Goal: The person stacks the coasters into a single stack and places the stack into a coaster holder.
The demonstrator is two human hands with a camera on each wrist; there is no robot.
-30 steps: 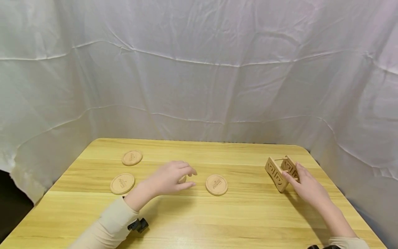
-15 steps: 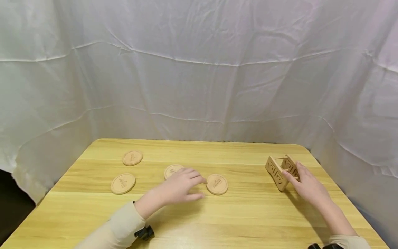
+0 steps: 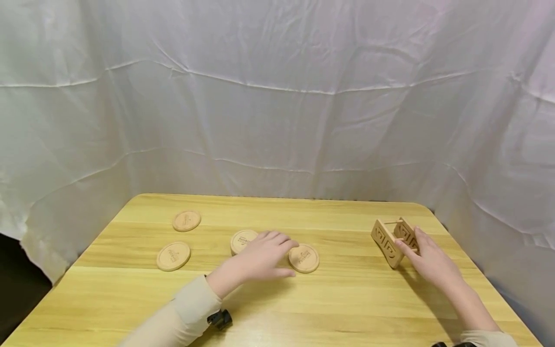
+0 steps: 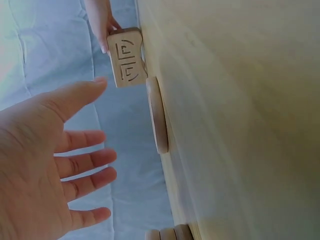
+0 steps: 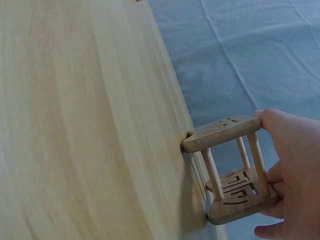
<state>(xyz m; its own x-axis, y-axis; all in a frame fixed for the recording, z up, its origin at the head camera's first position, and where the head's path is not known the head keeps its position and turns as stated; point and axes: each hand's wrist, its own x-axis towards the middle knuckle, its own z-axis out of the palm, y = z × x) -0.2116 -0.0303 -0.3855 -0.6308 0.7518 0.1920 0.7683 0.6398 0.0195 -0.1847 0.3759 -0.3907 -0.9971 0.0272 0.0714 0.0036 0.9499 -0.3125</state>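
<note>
Sleeves [image 3: 173, 313] are covering my forearms at the near side of the counter [image 3: 347, 299], and a black device [image 3: 220, 319] is sitting at my left wrist. My left grip [image 3: 264, 258] is hovering above the counter, thumb and fingers standing wide apart and holding nothing. Just beside its fingertips, a round wooden coaster [image 3: 304, 260] is lying flat. Well to the right, my right grip [image 3: 433, 262] is holding a wooden holder [image 3: 387, 246], thumb pressing one carved panel, fingers bracing the other; thin rods are joining both panels. Off to the left, a second coaster [image 3: 173, 256] is lying flat. Just behind my left grip, a stack of coasters [image 3: 243, 239] is standing partly hidden. Farther back on the left, another coaster [image 3: 186, 220] is lying alone. Beyond the far edge, a pale creased curtain [image 3: 282, 120] is hanging.
</note>
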